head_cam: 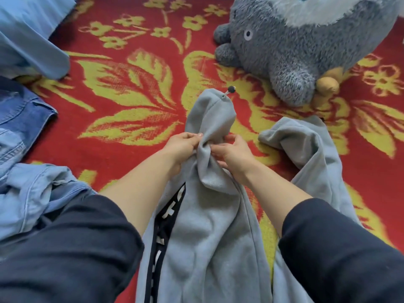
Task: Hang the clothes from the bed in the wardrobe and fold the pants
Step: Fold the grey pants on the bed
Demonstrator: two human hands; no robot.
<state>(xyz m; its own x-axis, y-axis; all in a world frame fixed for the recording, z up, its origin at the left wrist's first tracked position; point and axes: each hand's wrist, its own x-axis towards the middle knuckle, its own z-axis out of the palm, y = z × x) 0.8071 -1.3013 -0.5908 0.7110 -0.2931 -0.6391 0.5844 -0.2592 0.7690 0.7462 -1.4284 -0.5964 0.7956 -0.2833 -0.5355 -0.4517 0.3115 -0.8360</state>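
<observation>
Head view: your left hand point(182, 147) & right hand point(232, 155) both pinch the bunched leg of the grey pants point(209, 237), toward the bed's point(135, 88) near edge. Fabric looks soft, limp, light; prob. best held at cuff/waistband.

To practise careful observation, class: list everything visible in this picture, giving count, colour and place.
blanket: one, red with yellow flowers, under everything
plush toy: one, grey, top right
sweatpants: one pair, pale grey, centre to bottom right
side stripe: one, black with white letters, on the sweatpants' left side
cord toggle: one, black, at the sweatpants' far end
light blue garment: one, top left
denim clothes: seemingly two, dark and pale blue, left edge
sleeves: two, dark navy, bottom corners
left grip: one hand, centre, pinching bunched sweatpants fabric
right grip: one hand, beside it, pinching the same bunch
</observation>
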